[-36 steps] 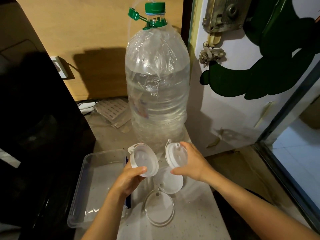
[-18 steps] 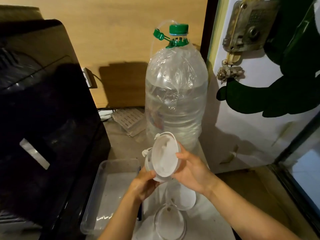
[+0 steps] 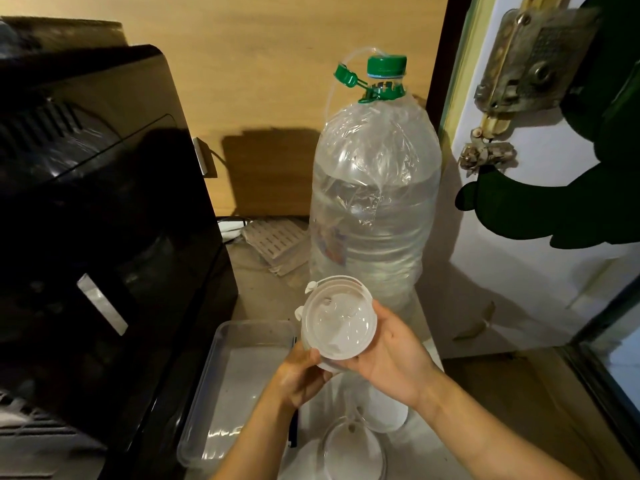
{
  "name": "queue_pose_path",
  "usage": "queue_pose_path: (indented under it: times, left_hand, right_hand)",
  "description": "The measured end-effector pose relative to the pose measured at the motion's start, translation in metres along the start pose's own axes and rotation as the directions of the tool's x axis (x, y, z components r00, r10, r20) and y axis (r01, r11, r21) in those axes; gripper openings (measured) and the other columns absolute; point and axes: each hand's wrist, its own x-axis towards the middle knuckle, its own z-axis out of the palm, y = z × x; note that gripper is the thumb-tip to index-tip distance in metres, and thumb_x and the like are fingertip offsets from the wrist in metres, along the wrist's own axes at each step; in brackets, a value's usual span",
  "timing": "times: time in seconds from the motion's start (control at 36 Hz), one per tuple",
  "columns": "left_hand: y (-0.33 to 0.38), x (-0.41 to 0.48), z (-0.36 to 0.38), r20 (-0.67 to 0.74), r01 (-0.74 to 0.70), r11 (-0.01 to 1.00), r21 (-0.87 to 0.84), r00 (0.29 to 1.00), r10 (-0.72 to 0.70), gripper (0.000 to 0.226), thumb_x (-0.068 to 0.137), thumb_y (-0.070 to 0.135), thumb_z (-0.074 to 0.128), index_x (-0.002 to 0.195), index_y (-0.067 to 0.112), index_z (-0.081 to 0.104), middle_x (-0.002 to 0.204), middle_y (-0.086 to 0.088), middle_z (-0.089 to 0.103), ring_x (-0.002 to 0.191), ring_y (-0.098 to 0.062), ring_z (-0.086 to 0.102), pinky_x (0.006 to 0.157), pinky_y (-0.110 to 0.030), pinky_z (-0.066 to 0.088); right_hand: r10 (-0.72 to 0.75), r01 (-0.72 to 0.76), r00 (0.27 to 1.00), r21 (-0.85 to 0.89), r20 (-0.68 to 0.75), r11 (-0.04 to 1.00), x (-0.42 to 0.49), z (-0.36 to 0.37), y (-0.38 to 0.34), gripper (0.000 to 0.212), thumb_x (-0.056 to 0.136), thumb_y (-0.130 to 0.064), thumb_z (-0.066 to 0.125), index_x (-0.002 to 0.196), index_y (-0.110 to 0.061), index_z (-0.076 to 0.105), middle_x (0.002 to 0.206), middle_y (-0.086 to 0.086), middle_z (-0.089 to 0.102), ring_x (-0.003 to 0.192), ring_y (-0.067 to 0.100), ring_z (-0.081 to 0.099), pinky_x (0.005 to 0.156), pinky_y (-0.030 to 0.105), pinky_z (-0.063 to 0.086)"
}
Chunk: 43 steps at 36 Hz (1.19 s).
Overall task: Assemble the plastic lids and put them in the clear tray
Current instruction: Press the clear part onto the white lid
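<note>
Two round translucent plastic lids (image 3: 337, 322) are pressed together face to face, held up in front of the water bottle. My left hand (image 3: 299, 375) grips their lower left edge. My right hand (image 3: 394, 355) cups them from the right and behind. The clear tray (image 3: 221, 386) lies on the counter below and to the left, with nothing in it. Two more lid pieces lie on the counter under my hands: a white one (image 3: 386, 412) and a clear one (image 3: 353, 452).
A large water bottle (image 3: 374, 202) with a green cap stands just behind the lids. A black appliance (image 3: 97, 237) fills the left side. A white door (image 3: 540, 237) with a lock and a green sticker is on the right. A slatted item (image 3: 273, 240) lies at the back.
A second ago each hand held one lid apart. The hands brought the two lids together and now hold them joined, turned more toward me.
</note>
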Motion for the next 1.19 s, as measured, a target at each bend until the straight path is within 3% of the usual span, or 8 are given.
queue_pose_path:
  times: [0.11,0.25,0.47,0.61,0.75,0.86,0.94,1.19]
  left_hand:
    - [0.001,0.002,-0.004,0.019,-0.015,0.999,-0.030,1.000,0.015,0.084,0.040,0.036,0.091,0.112,0.011,0.056,0.098,-0.003,0.073,0.094,-0.016,0.067,0.076,-0.027,0.057]
    - [0.001,0.004,-0.010,0.001,-0.029,0.996,-0.089,1.000,0.029,0.089,0.035,0.034,0.093,0.111,0.010,0.053,0.095,-0.005,0.073,0.088,-0.017,0.067,0.071,-0.028,0.058]
    - [-0.003,0.008,-0.015,0.036,-0.020,0.994,-0.111,0.999,0.024,0.087,0.034,0.038,0.092,0.111,0.016,0.060,0.107,-0.005,0.069,0.102,-0.022,0.059,0.091,-0.035,0.050]
    - [-0.002,0.009,-0.017,0.044,-0.037,0.990,-0.139,0.998,0.044,0.086,0.036,0.037,0.092,0.113,0.015,0.060,0.107,-0.006,0.069,0.103,-0.022,0.061,0.096,-0.039,0.046]
    - [0.003,0.006,-0.015,0.020,-0.033,0.990,-0.140,0.999,0.036,0.093,0.029,0.038,0.094,0.111,0.014,0.055,0.098,-0.004,0.072,0.094,-0.019,0.064,0.083,-0.032,0.054]
    - [0.009,0.004,-0.012,0.038,-0.044,0.998,-0.049,0.998,0.046,0.072,0.037,0.042,0.091,0.102,0.022,0.069,0.095,0.001,0.073,0.091,-0.013,0.065,0.077,-0.023,0.055]
    - [0.016,0.002,-0.007,0.055,-0.024,0.999,0.023,0.998,0.023,0.065,0.046,0.043,0.088,0.104,0.026,0.067,0.097,0.005,0.072,0.091,-0.009,0.064,0.073,-0.018,0.054]
    - [0.023,0.000,-0.003,0.091,0.057,0.996,0.066,0.994,-0.063,0.059,0.059,0.033,0.083,0.113,0.021,0.063,0.105,0.004,0.071,0.100,-0.007,0.063,0.084,-0.019,0.052]
  right_hand:
    - [-0.072,0.070,0.996,-0.045,-0.050,0.997,-0.001,0.000,0.000,0.048,0.088,-0.032,0.041,0.135,-0.026,0.045,0.136,0.012,0.055,0.120,0.032,0.056,0.090,0.052,0.053]
    - [-0.145,0.098,0.981,-0.311,-0.132,0.945,-0.002,0.002,-0.003,0.036,0.094,-0.024,0.038,0.128,-0.026,0.051,0.128,0.005,0.060,0.115,0.023,0.060,0.089,0.047,0.054]
    - [-0.350,0.050,0.909,-0.774,-0.226,0.631,0.001,0.006,-0.011,0.026,0.099,-0.023,0.036,0.098,-0.033,0.060,0.101,-0.010,0.066,0.096,0.004,0.060,0.078,0.012,0.049]
    - [-0.441,-0.012,0.870,-0.903,-0.221,0.429,0.007,0.000,-0.009,0.030,0.097,-0.018,0.039,0.106,0.004,0.058,0.114,0.019,0.061,0.109,0.032,0.055,0.096,0.041,0.044]
    - [-0.442,-0.042,0.882,-0.961,-0.165,0.275,0.012,-0.003,-0.006,0.031,0.095,-0.010,0.039,0.116,-0.009,0.061,0.116,0.009,0.062,0.107,0.020,0.058,0.096,0.037,0.049]
    - [-0.410,-0.053,0.902,-0.976,-0.137,0.209,0.014,-0.004,-0.006,0.036,0.092,-0.005,0.040,0.120,-0.014,0.060,0.117,0.006,0.063,0.107,0.017,0.058,0.092,0.025,0.047]
    - [-0.362,-0.084,0.919,-0.976,-0.154,0.202,0.013,-0.001,-0.008,0.037,0.089,-0.002,0.042,0.119,-0.015,0.059,0.114,0.004,0.065,0.106,0.019,0.058,0.093,0.031,0.049]
    - [-0.255,-0.127,0.956,-0.988,-0.146,0.088,0.011,0.008,-0.012,0.078,0.092,-0.010,0.047,0.147,-0.032,-0.003,0.153,-0.001,0.028,0.135,0.018,0.037,0.102,0.022,0.034]
